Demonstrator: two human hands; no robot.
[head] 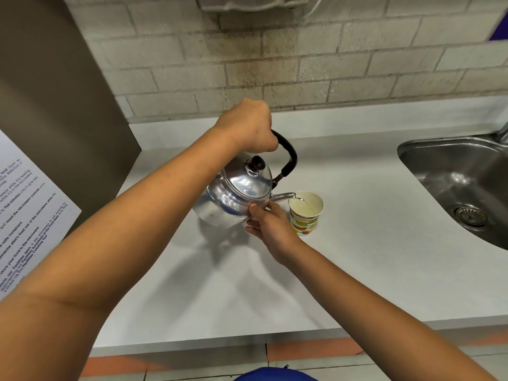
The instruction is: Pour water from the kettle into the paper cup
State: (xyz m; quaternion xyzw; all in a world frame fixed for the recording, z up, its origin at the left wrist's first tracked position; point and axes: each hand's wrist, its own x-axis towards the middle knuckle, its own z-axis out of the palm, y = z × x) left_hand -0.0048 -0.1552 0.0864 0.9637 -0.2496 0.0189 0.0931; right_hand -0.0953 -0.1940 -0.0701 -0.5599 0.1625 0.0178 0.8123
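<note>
A shiny metal kettle [233, 193] with a black handle and black lid knob hangs tilted to the right above the white counter. My left hand [247, 127] is closed around the top of its handle. My right hand [268, 222] presses fingertips against the kettle's lower body just below the spout. The spout tip reaches over the rim of a paper cup [305, 213] printed with fruit shapes, which stands upright on the counter. A thin stream of water runs from the spout into the cup.
A steel sink [461, 182] with a drain is set into the counter [357, 270] at the right. A brown panel [55, 105] and a printed notice [27, 215] stand at the left. A brick wall runs behind.
</note>
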